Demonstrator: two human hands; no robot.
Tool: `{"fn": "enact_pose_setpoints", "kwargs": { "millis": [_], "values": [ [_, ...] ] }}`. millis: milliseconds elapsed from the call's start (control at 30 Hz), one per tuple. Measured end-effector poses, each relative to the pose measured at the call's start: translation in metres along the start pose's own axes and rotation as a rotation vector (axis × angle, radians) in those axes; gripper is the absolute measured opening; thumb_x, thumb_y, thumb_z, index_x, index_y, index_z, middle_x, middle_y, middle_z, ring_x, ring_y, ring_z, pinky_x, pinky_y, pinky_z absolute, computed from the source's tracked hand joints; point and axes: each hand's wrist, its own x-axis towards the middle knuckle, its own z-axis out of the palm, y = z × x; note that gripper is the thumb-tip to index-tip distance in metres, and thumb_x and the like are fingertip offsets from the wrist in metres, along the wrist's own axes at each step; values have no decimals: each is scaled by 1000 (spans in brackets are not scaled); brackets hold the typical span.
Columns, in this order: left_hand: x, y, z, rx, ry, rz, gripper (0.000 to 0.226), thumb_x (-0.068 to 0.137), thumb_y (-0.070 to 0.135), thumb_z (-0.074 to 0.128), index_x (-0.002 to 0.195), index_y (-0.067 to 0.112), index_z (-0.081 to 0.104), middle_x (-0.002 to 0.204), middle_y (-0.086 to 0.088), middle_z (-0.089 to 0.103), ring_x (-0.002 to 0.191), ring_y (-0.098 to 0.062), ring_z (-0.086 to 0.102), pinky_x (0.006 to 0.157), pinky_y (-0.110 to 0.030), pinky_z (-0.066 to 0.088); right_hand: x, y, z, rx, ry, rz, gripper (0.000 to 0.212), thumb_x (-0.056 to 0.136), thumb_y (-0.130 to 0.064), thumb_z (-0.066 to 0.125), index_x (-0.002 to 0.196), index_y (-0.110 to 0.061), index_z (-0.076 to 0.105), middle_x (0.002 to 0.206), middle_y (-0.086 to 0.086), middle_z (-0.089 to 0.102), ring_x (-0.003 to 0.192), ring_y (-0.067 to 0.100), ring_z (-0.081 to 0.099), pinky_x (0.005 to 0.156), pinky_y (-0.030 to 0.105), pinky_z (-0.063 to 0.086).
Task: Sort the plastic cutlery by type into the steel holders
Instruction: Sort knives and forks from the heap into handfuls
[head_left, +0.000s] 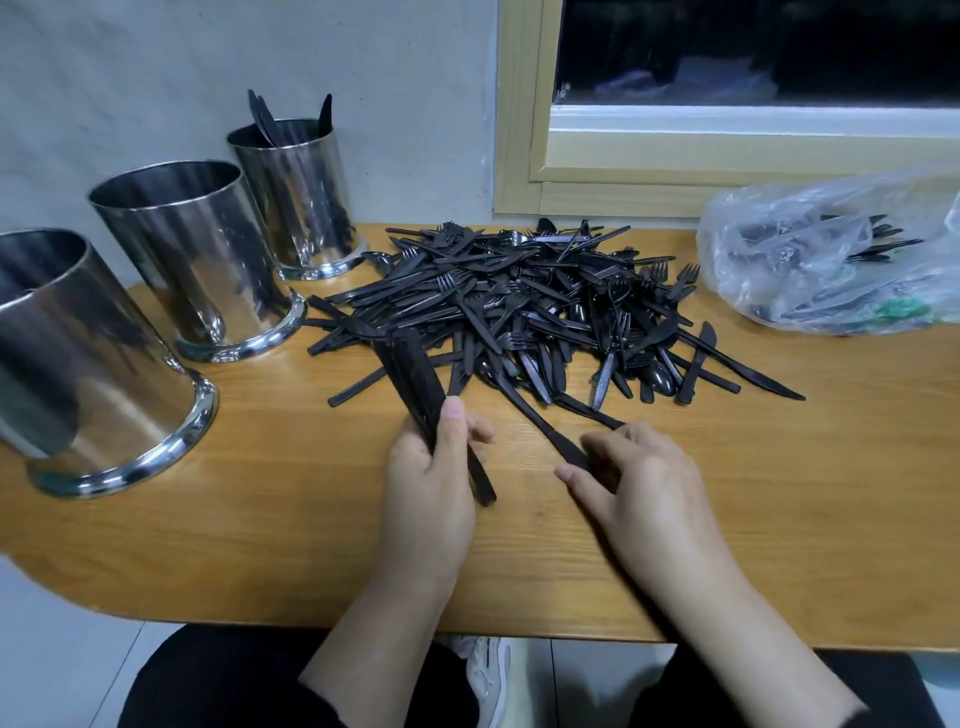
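Observation:
A big heap of black plastic cutlery (540, 306) lies on the wooden table (260, 519): forks, knives and spoons mixed. My left hand (431, 493) grips a bundle of black knives (415, 374) pointing up and left. My right hand (639, 478) pinches the handle of a single black piece (524, 410) whose far end is still under the heap. Three steel holders stand at the left: the near holder (78, 364) and the middle holder (202, 260) show nothing inside, while the far holder (296, 192) has a few black pieces sticking out.
A clear plastic bag (831, 260) with more black cutlery lies at the back right. A wall and a window frame (524, 130) close off the back. The table's rounded front edge is just above my knees.

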Motion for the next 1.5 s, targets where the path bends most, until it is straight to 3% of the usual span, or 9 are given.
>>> {"fn": "enact_pose_setpoints", "kwargs": {
  "millis": [233, 467, 533, 633, 733, 833, 967, 1267, 1500],
  "values": [
    [-6, -1, 4, 188, -274, 77, 8, 101, 37, 55, 96, 41, 60, 58, 12, 49, 54, -13, 48, 62, -41, 49, 4, -6, -3, 49, -19, 6, 20, 90, -37, 69, 106, -26, 70, 98, -9, 57, 99, 18, 56, 90, 42, 46],
    [-6, -2, -2, 167, -96, 78, 37, 97, 54, 48, 84, 28, 71, 60, -1, 50, 54, -21, 48, 55, -37, 44, -3, -1, -9, 274, 23, 46, 21, 85, -21, 75, 78, -29, 57, 83, -14, 61, 84, 5, 54, 77, 26, 43],
    [-4, 1, -5, 340, -67, 299, 29, 101, 38, 50, 92, 23, 73, 82, 10, 70, 79, 2, 61, 73, -15, 51, -9, 1, -14, 440, 58, 53, 22, 85, -19, 77, 75, -31, 61, 80, -14, 63, 79, 4, 55, 67, 14, 39],
    [7, 1, -5, 632, -214, 610, 35, 90, -2, 69, 122, 12, 72, 121, 10, 67, 123, 16, 36, 118, -37, 32, -12, 1, -19, 641, 67, 42, 18, 85, -15, 77, 79, -30, 68, 81, -10, 68, 76, 7, 60, 66, 13, 41],
    [11, 1, -4, 722, -449, 511, 37, 95, 3, 66, 127, 20, 70, 118, 11, 71, 120, 8, 45, 112, -34, 42, -14, 0, -23, 747, 70, 34, 9, 86, -19, 75, 84, -27, 73, 82, -8, 72, 76, 5, 63, 70, 15, 45],
    [9, 2, -4, 678, -473, 373, 21, 103, 21, 58, 120, 25, 69, 99, 16, 63, 90, 2, 57, 78, -21, 51, -8, 12, -27, 725, 209, 70, 11, 86, -39, 65, 90, -32, 72, 86, -14, 72, 80, 1, 63, 73, 14, 46],
    [15, 6, -7, 518, -360, 129, 15, 103, 41, 50, 99, 33, 62, 82, 7, 60, 69, -7, 56, 55, -25, 41, 9, 52, -29, 123, 148, 121, 31, 93, -37, 64, 119, -22, 70, 98, -7, 60, 95, 15, 56, 81, 36, 43],
    [18, 0, -12, 386, -268, 30, 16, 100, 40, 57, 87, 31, 62, 54, 11, 43, 47, -7, 38, 45, -19, 31, 11, 58, -28, 16, 44, 82, 11, 90, -36, 70, 98, -29, 68, 100, -12, 55, 98, 14, 48, 80, 37, 33],
    [16, 1, -12, 185, -191, -57, 23, 101, 42, 53, 90, 32, 71, 60, 6, 46, 56, -15, 44, 59, -39, 40, 4, 58, -27, -5, 109, -14, 12, 94, -32, 61, 96, -24, 70, 93, -13, 60, 93, 16, 56, 79, 46, 46]
  ]
}}
